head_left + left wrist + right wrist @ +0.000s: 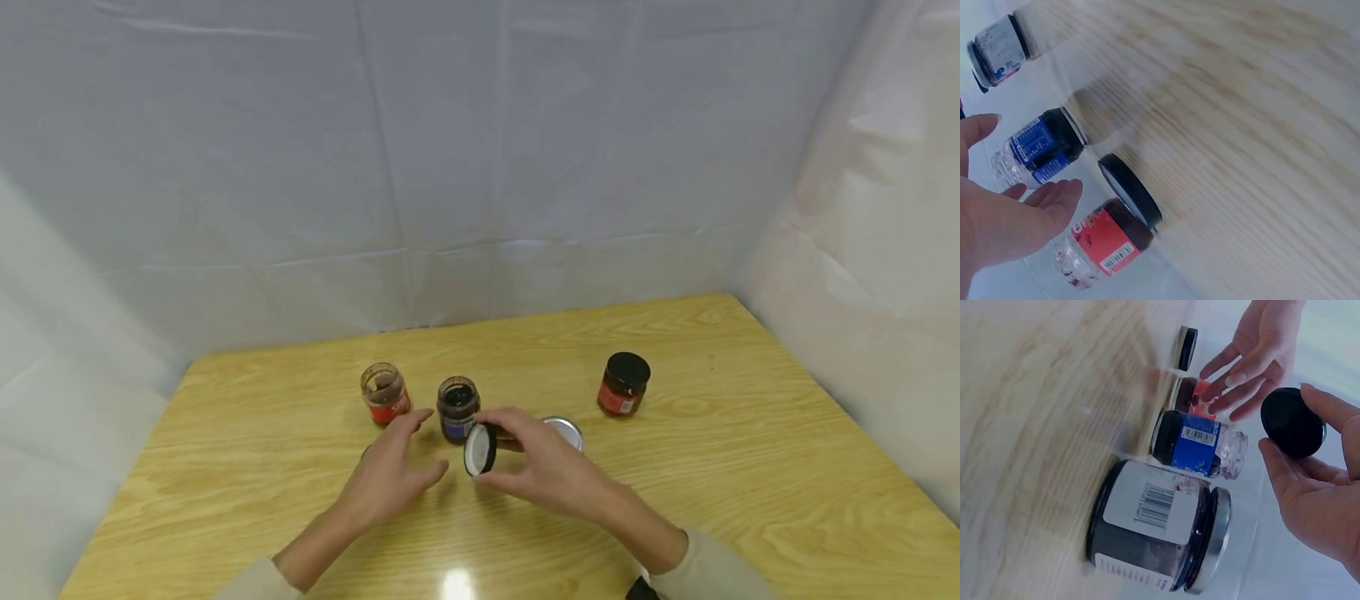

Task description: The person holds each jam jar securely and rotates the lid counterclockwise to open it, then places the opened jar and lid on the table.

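My right hand (pixel 551 467) pinches a black jar lid (pixel 480 450) on its edge between thumb and fingers, the white inside turned toward the left. My left hand (pixel 386 475) hangs with fingers spread and holds nothing. Just beyond the hands is an open glass jar with a blue label (pixel 1194 445) and dark contents. To its left is another lidless jar, red-labelled (pixel 388 407). A second black lid (pixel 1130 190) stands close to the red-labelled jar; my left hand hides most of it in the head view.
A white-labelled jar (pixel 1150 503) with a silver lid (pixel 566 433) stands partly behind my right hand. Farther right is a red-labelled jar with a black lid (pixel 624 385). White sheeting (pixel 450 167) borders the wooden table (pixel 750 433) at the back and sides.
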`<action>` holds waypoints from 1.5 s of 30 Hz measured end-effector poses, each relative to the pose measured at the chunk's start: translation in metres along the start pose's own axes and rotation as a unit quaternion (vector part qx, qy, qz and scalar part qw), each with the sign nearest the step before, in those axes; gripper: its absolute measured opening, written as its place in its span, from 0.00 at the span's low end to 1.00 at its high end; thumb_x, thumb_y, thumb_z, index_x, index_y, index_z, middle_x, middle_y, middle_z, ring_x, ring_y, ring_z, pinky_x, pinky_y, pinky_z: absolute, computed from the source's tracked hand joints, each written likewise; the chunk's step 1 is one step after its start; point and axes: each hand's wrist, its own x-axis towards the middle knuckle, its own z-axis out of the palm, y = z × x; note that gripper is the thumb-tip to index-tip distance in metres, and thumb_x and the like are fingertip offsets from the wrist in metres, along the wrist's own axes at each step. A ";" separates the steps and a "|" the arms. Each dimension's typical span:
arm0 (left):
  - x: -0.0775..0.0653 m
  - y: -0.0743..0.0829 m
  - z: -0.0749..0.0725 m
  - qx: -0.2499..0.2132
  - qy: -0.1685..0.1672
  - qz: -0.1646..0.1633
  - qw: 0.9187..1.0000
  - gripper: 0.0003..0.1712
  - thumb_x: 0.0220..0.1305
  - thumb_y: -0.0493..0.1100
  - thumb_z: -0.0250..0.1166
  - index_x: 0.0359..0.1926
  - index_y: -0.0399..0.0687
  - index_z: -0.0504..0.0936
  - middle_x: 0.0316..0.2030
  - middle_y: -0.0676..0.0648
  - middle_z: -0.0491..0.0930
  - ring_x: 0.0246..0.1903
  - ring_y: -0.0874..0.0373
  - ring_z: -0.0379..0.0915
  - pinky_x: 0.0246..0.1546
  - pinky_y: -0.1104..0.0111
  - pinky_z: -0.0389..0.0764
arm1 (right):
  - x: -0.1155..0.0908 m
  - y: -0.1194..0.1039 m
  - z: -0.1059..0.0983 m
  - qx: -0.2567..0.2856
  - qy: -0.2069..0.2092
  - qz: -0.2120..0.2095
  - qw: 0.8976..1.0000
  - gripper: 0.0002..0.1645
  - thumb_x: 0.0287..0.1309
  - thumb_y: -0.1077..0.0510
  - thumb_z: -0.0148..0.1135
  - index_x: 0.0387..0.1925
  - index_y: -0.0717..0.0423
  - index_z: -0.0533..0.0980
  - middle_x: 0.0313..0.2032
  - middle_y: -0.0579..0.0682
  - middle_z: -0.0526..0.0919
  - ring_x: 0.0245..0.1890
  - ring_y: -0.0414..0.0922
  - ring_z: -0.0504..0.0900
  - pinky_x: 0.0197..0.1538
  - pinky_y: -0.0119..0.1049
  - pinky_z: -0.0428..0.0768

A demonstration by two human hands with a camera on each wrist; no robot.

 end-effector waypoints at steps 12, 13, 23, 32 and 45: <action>-0.011 -0.018 -0.006 0.201 0.029 0.133 0.970 0.36 0.49 0.56 0.72 0.57 0.43 0.76 0.59 0.39 0.71 0.56 0.43 0.68 0.52 0.49 0.71 | 0.004 0.009 0.023 0.057 0.007 0.035 0.998 0.37 0.50 0.61 0.72 0.61 0.61 0.67 0.57 0.53 0.73 0.56 0.50 0.75 0.54 0.34 0.73; -0.011 -0.019 -0.006 0.209 0.027 0.141 0.967 0.36 0.49 0.56 0.72 0.57 0.43 0.76 0.59 0.39 0.71 0.56 0.43 0.68 0.52 0.49 0.71 | 0.005 0.009 0.025 0.050 0.007 0.039 0.998 0.37 0.50 0.60 0.72 0.61 0.61 0.67 0.56 0.53 0.73 0.56 0.50 0.75 0.54 0.34 0.73; -0.018 -0.023 -0.002 0.271 0.005 0.183 0.945 0.41 0.50 0.65 0.67 0.60 0.46 0.74 0.59 0.39 0.71 0.56 0.40 0.67 0.54 0.46 0.68 | 0.008 0.015 0.035 -0.002 -0.005 0.072 0.997 0.37 0.51 0.53 0.72 0.61 0.56 0.67 0.56 0.49 0.74 0.55 0.46 0.76 0.55 0.36 0.73; -0.020 -0.025 -0.001 0.293 -0.004 0.188 0.937 0.43 0.51 0.70 0.64 0.60 0.48 0.75 0.59 0.40 0.71 0.57 0.42 0.67 0.55 0.48 0.68 | 0.010 0.022 0.037 -0.061 -0.031 0.074 0.995 0.36 0.53 0.53 0.71 0.60 0.59 0.67 0.53 0.49 0.75 0.54 0.44 0.75 0.55 0.37 0.72; -0.023 -0.023 0.000 0.295 -0.041 0.201 0.933 0.44 0.54 0.71 0.61 0.63 0.48 0.72 0.61 0.38 0.69 0.61 0.40 0.62 0.57 0.47 0.65 | 0.018 0.028 0.036 -0.137 -0.052 0.081 0.986 0.37 0.55 0.48 0.68 0.62 0.58 0.66 0.58 0.52 0.73 0.58 0.45 0.71 0.60 0.43 0.68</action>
